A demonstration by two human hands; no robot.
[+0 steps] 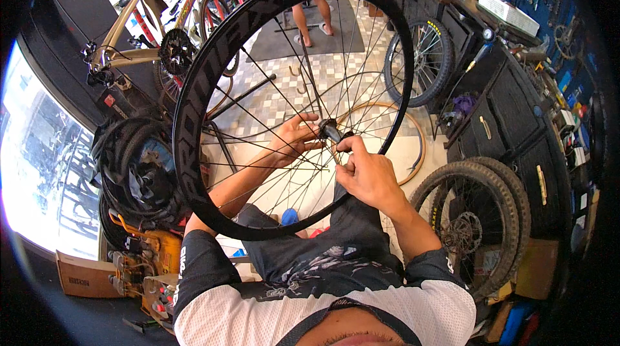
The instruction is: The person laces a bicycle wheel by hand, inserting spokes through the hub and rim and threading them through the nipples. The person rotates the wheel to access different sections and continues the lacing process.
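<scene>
A black deep-rimmed bicycle wheel (187,113) with pale lettering stands tilted in front of me, above my lap. Its dark hub (330,130) sits between my two hands, and thin black spokes fan out from it. My left hand (294,139) is behind the spokes, at the hub's left side, fingers apart and slightly bent; whether the fingertips touch the hub is unclear. Close to the hub's other end, my right hand (369,175) is curled, index finger and thumb gripping the wheel there. The exact part between those fingers is hidden.
Bicycle frames (132,55) stand at the far left, above black tyres (139,158). A knobbly-tyred wheel (475,217) leans against dark drawers (497,126) at right. Behind my wheel, a tan-edged tyre (421,142) lies on the floor. Another person (300,20) stands on a mat farther away.
</scene>
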